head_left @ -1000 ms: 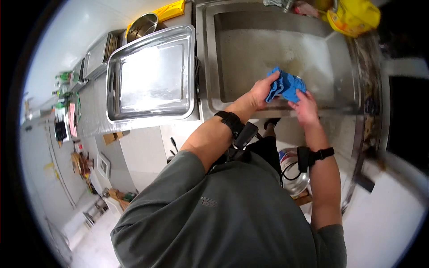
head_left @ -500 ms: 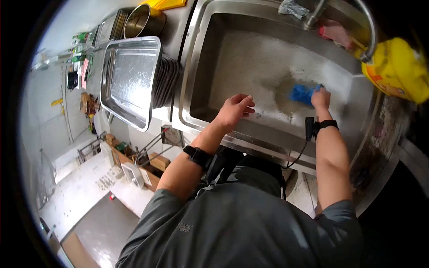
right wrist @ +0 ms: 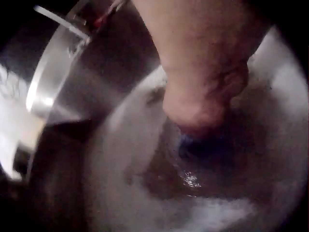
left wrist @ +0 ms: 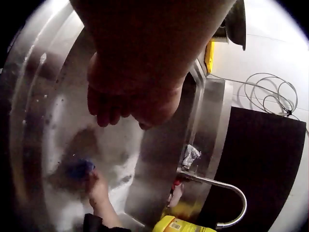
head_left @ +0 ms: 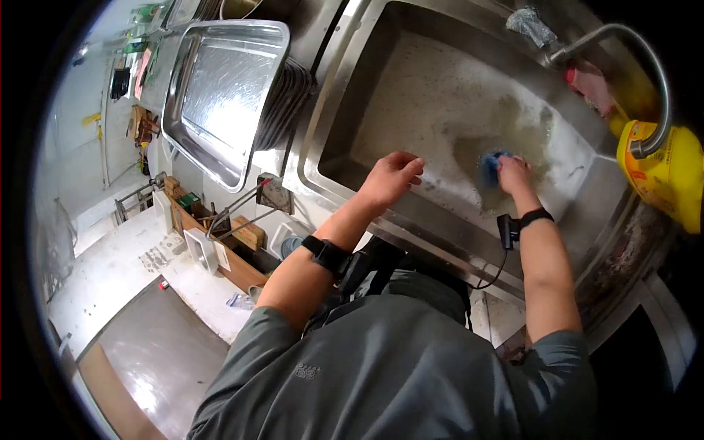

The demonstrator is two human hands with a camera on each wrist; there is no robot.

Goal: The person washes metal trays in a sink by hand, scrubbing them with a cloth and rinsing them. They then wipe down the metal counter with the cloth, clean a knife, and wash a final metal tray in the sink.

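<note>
My right hand [head_left: 515, 174] grips a blue cloth [head_left: 489, 169] low in the stainless steel sink [head_left: 339, 81], amid a murky patch of water. In the right wrist view the cloth [right wrist: 190, 145] shows as a dark blue bunch under the fingers, with ripples beside it. Part of it is hidden by the hand. Above the near side of the basin hangs my left hand [head_left: 392, 180], its fingers loosely curled with nothing in them. The left wrist view shows this hand [left wrist: 135, 104] dark against the basin, apart from the cloth.
A curved faucet [head_left: 666, 95] arches over the sink's far right corner. Near it are a yellow plastic package [head_left: 664, 172], a pink cloth [head_left: 590, 88] and a crumpled silvery bundle [head_left: 532, 28]. Left of the sink, a shiny metal tray [head_left: 231, 77] lies by stacked dark trays [head_left: 286, 103].
Both hands held the cloth near the sink's front edge a second ago. The left hand has let go; the right has carried the cloth into the basin, where it has shifted slightly left.
</note>
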